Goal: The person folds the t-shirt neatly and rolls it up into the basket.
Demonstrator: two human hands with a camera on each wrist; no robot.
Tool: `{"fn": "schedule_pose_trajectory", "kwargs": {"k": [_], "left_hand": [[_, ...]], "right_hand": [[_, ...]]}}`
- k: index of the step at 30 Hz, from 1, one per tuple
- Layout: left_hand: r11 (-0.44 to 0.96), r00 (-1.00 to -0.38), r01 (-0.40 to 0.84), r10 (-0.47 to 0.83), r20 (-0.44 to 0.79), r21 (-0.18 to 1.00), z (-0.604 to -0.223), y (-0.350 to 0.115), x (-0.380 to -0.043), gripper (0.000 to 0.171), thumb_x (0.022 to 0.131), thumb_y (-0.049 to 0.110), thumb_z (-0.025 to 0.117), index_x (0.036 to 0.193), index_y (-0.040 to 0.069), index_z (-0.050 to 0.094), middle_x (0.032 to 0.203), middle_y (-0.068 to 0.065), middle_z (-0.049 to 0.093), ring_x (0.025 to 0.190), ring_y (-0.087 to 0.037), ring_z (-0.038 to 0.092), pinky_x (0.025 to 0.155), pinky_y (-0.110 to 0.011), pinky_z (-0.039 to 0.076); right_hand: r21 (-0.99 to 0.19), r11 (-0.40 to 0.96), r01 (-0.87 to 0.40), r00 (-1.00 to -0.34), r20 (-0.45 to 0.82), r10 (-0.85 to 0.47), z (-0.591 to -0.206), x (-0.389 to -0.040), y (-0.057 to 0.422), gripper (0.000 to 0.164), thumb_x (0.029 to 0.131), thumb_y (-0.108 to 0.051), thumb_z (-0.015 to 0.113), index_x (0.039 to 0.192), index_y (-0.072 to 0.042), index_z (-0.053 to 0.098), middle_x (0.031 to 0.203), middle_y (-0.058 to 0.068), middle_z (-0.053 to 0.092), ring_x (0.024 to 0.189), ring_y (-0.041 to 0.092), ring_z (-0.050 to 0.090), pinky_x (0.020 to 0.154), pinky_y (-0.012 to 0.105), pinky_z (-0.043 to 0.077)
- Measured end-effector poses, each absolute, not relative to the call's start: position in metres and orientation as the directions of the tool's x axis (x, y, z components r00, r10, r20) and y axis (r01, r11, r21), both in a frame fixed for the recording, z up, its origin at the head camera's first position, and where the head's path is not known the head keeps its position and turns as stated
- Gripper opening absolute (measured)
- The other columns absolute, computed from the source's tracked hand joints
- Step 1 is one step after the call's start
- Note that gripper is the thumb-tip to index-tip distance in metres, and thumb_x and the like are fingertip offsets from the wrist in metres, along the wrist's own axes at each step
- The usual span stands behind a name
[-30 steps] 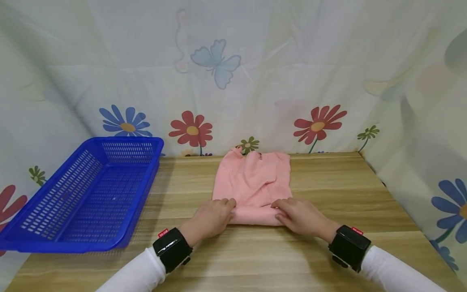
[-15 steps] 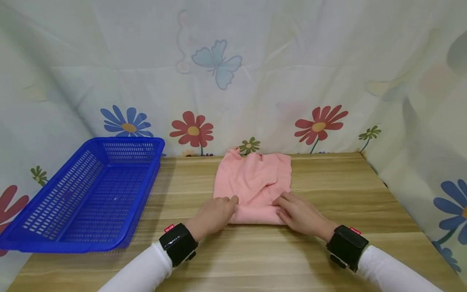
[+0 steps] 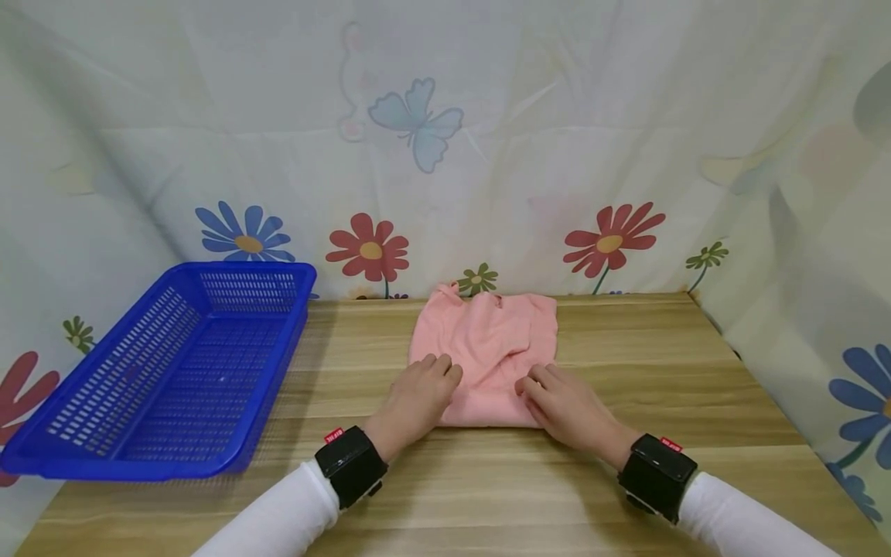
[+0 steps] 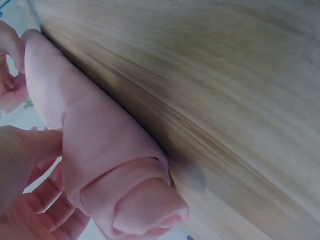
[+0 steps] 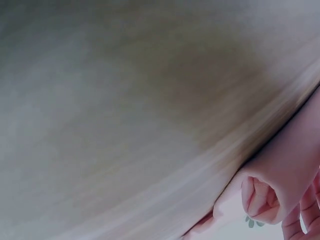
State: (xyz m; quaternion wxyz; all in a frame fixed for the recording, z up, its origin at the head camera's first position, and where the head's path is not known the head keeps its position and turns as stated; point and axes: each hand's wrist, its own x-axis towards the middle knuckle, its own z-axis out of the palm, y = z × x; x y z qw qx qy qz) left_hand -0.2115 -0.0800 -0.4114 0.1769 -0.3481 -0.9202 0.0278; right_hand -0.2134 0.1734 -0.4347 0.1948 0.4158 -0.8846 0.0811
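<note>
A soft pink garment (image 3: 480, 333) lies on the table, its near edge rolled into a thick tube that shows well in the left wrist view. My left hand (image 3: 418, 398) is on the left part of the roll (image 4: 110, 135), its thumb against the near side and its fingers bent over the far side. At the right part, my right hand (image 3: 567, 410) has its fingers curled over the roll. In the right wrist view the roll's open end (image 5: 262, 197) shows layered cloth inside, with fingertips (image 5: 295, 225) behind it. The far part of the garment lies flat but wrinkled.
On the left stands a blue plastic basket (image 3: 302, 309) with slotted sides. A wood-grain table (image 3: 626, 340) carries everything. White curtains (image 3: 529, 155) printed with flowers and a butterfly hang behind and at both sides.
My left hand has shifted slightly forward and right over the roll, its knuckles higher. The right hand has moved slightly, still at the roll. The garment has stayed almost in place.
</note>
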Motion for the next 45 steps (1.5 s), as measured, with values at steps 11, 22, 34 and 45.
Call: {"fn": "schedule_pose_trajectory", "kwargs": {"k": [11, 22, 34, 45], "left_hand": [[0.741, -0.675, 0.632, 0.67, 0.309, -0.226, -0.417, -0.081, -0.209, 0.004, 0.079, 0.011, 0.058, 0.076, 0.013, 0.059, 0.07, 0.002, 0.052, 0.059, -0.013, 0.049, 0.049, -0.025, 0.041], [0.748, -0.721, 0.647, 0.663, 0.201, -0.144, -0.417, -0.089, -0.202, 0.032, 0.073, 0.042, 0.065, 0.084, 0.014, 0.057, 0.078, 0.002, 0.053, 0.069, -0.015, 0.053, 0.054, -0.03, 0.042], [0.741, -0.713, 0.661, 0.67, 0.207, -0.12, -0.419, -0.088, -0.203, 0.022, 0.078, 0.031, 0.062, 0.087, 0.014, 0.053, 0.079, 0.002, 0.055, 0.07, -0.015, 0.054, 0.059, -0.029, 0.043], [0.729, -0.729, 0.683, 0.676, 0.106, 0.045, -0.415, -0.092, -0.203, 0.015, 0.087, 0.027, 0.051, 0.085, 0.013, 0.052, 0.069, 0.004, 0.052, 0.063, -0.01, 0.052, 0.056, -0.027, 0.042]], "right_hand": [[0.076, 0.657, -0.75, -0.588, 0.377, -0.715, -0.432, -0.208, 0.174, 0.021, 0.08, -0.026, 0.06, 0.099, -0.016, 0.058, 0.088, -0.003, 0.05, 0.078, 0.012, 0.046, 0.065, 0.027, 0.043], [0.095, 0.651, -0.753, -0.606, 0.284, -0.743, -0.434, -0.205, 0.177, 0.045, 0.075, -0.036, 0.065, 0.112, -0.013, 0.053, 0.102, 0.0, 0.05, 0.093, 0.017, 0.046, 0.077, 0.033, 0.044], [0.026, 0.653, -0.757, -0.61, 0.329, -0.721, -0.434, -0.208, 0.176, 0.031, 0.077, -0.028, 0.063, 0.104, -0.016, 0.056, 0.093, -0.004, 0.055, 0.086, 0.012, 0.05, 0.073, 0.031, 0.045], [-0.196, 0.663, -0.722, -0.689, 0.282, -0.667, -0.431, -0.209, 0.179, 0.024, 0.082, -0.021, 0.058, 0.106, -0.016, 0.055, 0.086, -0.008, 0.057, 0.076, 0.005, 0.051, 0.064, 0.026, 0.044]]}}
